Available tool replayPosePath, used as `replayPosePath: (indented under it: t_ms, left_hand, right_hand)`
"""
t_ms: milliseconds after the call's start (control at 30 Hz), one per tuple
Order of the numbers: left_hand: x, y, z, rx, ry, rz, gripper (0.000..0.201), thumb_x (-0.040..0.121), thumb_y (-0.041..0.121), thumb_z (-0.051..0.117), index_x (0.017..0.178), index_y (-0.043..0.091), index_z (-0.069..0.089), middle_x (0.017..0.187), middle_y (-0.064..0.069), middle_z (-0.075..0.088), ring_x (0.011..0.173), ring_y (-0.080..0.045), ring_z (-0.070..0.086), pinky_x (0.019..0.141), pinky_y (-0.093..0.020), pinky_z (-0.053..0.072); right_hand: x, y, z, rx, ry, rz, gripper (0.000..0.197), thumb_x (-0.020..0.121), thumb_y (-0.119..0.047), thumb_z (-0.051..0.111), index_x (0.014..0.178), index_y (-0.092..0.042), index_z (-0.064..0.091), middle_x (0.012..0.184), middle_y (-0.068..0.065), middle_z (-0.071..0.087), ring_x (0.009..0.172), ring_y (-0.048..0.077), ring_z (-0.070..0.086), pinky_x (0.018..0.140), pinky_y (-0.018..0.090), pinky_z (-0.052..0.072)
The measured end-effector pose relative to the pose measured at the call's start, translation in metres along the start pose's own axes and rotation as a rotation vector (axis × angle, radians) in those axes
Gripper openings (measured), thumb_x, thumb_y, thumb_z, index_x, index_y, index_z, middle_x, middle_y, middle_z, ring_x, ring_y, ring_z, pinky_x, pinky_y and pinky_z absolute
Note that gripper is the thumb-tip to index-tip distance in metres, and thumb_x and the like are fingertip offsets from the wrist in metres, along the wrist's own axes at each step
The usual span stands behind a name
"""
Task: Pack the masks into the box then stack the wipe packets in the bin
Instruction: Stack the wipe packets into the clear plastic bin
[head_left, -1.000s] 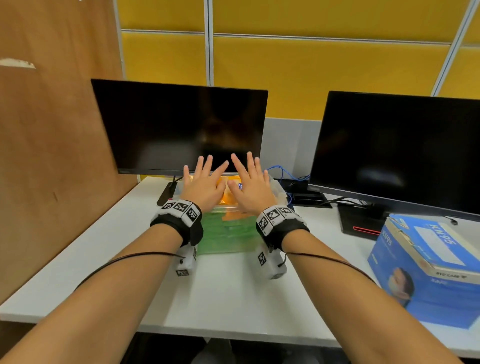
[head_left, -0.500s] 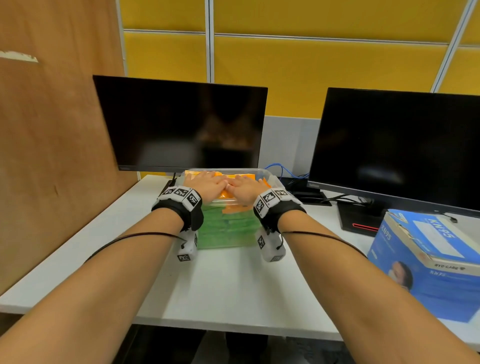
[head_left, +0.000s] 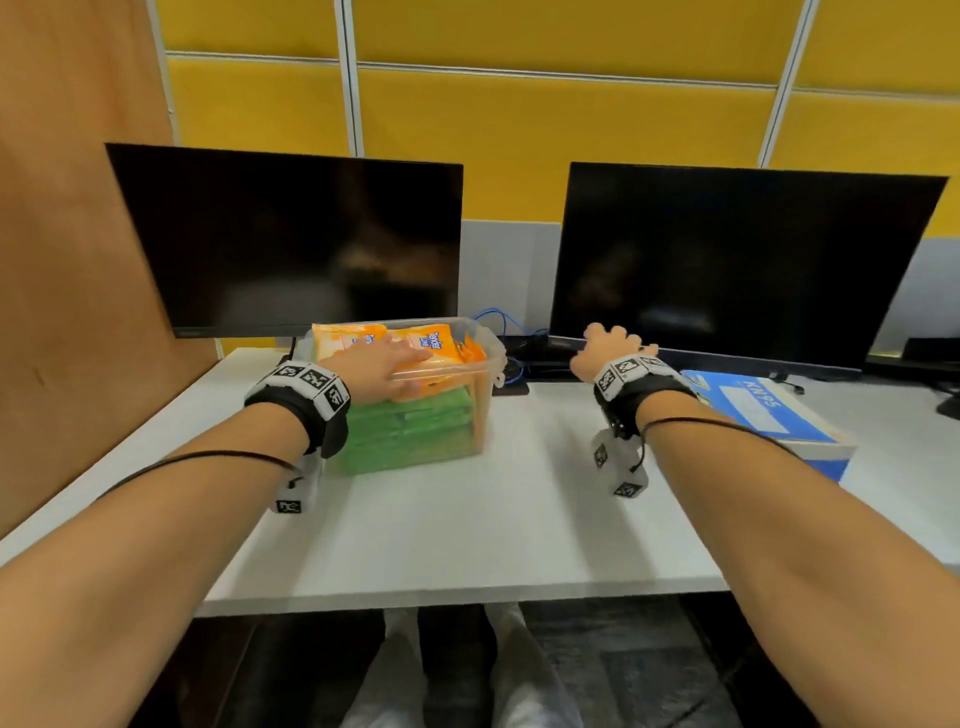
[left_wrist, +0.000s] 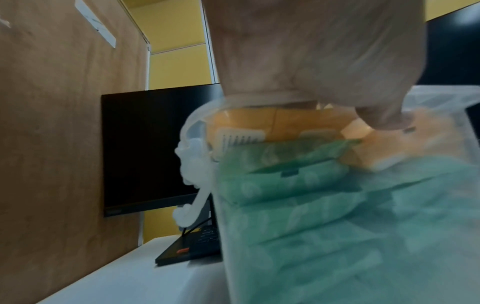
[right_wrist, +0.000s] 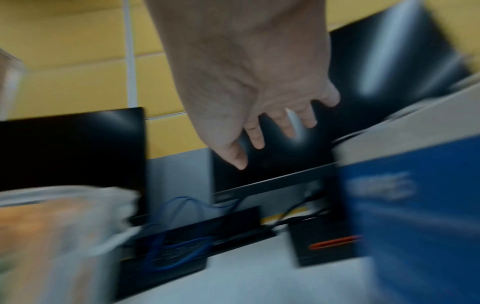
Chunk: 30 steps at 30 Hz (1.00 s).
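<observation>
A clear plastic bin (head_left: 485, 410) stands on the white desk with green wipe packets (head_left: 410, 431) stacked low and orange wipe packets (head_left: 441, 345) on top. My left hand (head_left: 384, 361) lies flat on the orange packets, fingers straight, its palm over the near rim. In the left wrist view the left hand's thumb (left_wrist: 381, 118) presses on the orange packets (left_wrist: 259, 123) above the green packets (left_wrist: 311, 205). My right hand (head_left: 610, 345) hovers empty between the bin and the closed blue mask box (head_left: 769, 415). The blurred right wrist view shows its fingers (right_wrist: 285, 125) spread beside the box (right_wrist: 415, 216).
Two dark monitors (head_left: 291, 239) (head_left: 737, 260) stand behind the bin and box. A wooden partition (head_left: 67, 260) closes the left side. Blue cables (head_left: 504, 325) and black monitor bases lie behind the bin. Bare white desk (head_left: 493, 519) stretches to the front edge.
My right hand has lifted off the packets and swung right toward the blue box. My left hand stays on the orange packets. The camera has turned slightly right.
</observation>
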<state>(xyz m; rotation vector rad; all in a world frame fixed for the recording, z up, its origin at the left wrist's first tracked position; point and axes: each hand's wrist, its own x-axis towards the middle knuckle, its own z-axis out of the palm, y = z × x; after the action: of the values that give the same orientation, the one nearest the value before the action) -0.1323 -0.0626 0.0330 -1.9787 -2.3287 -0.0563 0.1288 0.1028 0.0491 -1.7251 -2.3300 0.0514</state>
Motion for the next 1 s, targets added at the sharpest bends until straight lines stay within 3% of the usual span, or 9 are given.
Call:
replayPosePath:
  t_ms: [67,133,267,367,467,533,633,800,1000]
  left_hand:
    - [-0.002,0.011,-0.004,0.059,-0.05,-0.056,0.06,0.097,0.051,0.038,0.15,0.035,0.018,0.159,0.001,0.018,0.146,-0.026,0.013,0.117,-0.052,0.014]
    - [-0.002,0.027,-0.006,0.085,-0.032,-0.134,0.059,0.096,0.054,0.035,0.15,0.037,0.017,0.158,-0.001,0.018,0.146,-0.03,0.012,0.115,-0.057,0.014]
    - [0.014,0.072,-0.001,0.094,-0.078,-0.366,0.062,0.091,0.061,0.036,0.147,0.036,0.022,0.157,-0.014,0.014,0.143,-0.045,0.005,0.111,-0.065,0.005]
    - [0.035,0.082,0.001,0.023,-0.232,-0.483,0.094,0.069,0.074,0.046,0.148,0.029,0.02,0.158,-0.019,0.004,0.141,-0.052,-0.003,0.108,-0.071,0.006]
    - [0.062,0.071,0.014,0.107,-0.171,-0.213,0.094,0.054,0.06,0.071,0.136,0.046,0.03,0.148,-0.002,0.038,0.133,-0.037,0.039,0.103,-0.055,0.038]
    - [0.028,0.088,-0.015,0.1,-0.139,-0.096,0.078,0.069,0.052,0.069,0.136,0.045,0.029,0.141,0.003,0.048,0.125,-0.029,0.05,0.102,-0.046,0.043]
    - [0.002,0.102,-0.024,0.038,-0.058,-0.038,0.042,0.097,0.028,0.04,0.138,0.023,0.037,0.14,-0.004,0.048,0.125,-0.028,0.048,0.107,-0.044,0.037]
    - [-0.012,0.121,-0.014,-0.103,-0.014,-0.051,0.061,0.097,0.009,0.035,0.151,0.027,0.012,0.152,-0.006,0.034,0.141,-0.029,0.028,0.114,-0.063,0.009]
    - [0.022,0.136,-0.009,-0.186,-0.016,-0.27,0.055,0.091,0.003,0.042,0.143,0.016,0.031,0.113,-0.013,0.062,0.119,-0.034,0.05,0.111,-0.067,0.005]
  right_hand:
    - [-0.001,0.06,-0.017,-0.122,-0.042,0.223,0.053,0.088,-0.04,0.054,0.135,-0.019,0.043,0.145,0.019,0.036,0.136,0.046,0.027,0.112,0.065,0.01]
    - [-0.003,0.116,-0.029,-0.209,-0.082,0.369,0.051,0.089,-0.038,0.05,0.136,-0.02,0.044,0.146,0.019,0.035,0.136,0.048,0.027,0.111,0.065,0.013]
    - [-0.01,0.175,-0.03,-0.17,-0.192,0.336,0.059,0.086,-0.039,0.042,0.14,-0.017,0.043,0.144,0.016,0.044,0.128,0.035,0.045,0.107,0.041,0.037]
    - [-0.007,0.169,-0.025,-0.074,-0.19,0.337,0.065,0.089,-0.046,0.039,0.149,-0.021,0.03,0.153,0.012,0.031,0.137,0.032,0.035,0.112,0.04,0.03]
    - [-0.001,0.142,-0.018,0.019,-0.232,0.244,0.07,0.089,-0.05,0.042,0.152,-0.024,0.022,0.153,0.011,0.033,0.136,0.031,0.037,0.112,0.043,0.03]
    - [-0.007,0.113,-0.012,0.076,-0.25,0.145,0.069,0.095,-0.05,0.039,0.152,-0.018,0.017,0.151,0.013,0.036,0.135,0.032,0.039,0.108,0.038,0.032]
    - [-0.016,0.078,0.002,0.211,-0.246,0.091,0.067,0.098,-0.048,0.035,0.153,-0.016,0.012,0.154,0.014,0.028,0.136,0.034,0.037,0.109,0.04,0.032]
    - [-0.016,0.055,0.008,0.243,-0.222,-0.002,0.058,0.1,-0.044,0.035,0.148,-0.014,0.027,0.15,0.014,0.035,0.134,0.032,0.04,0.107,0.039,0.032]
    - [-0.01,0.058,0.009,0.215,-0.224,-0.005,0.057,0.1,-0.047,0.035,0.148,-0.017,0.027,0.147,0.014,0.039,0.13,0.031,0.044,0.102,0.039,0.037]
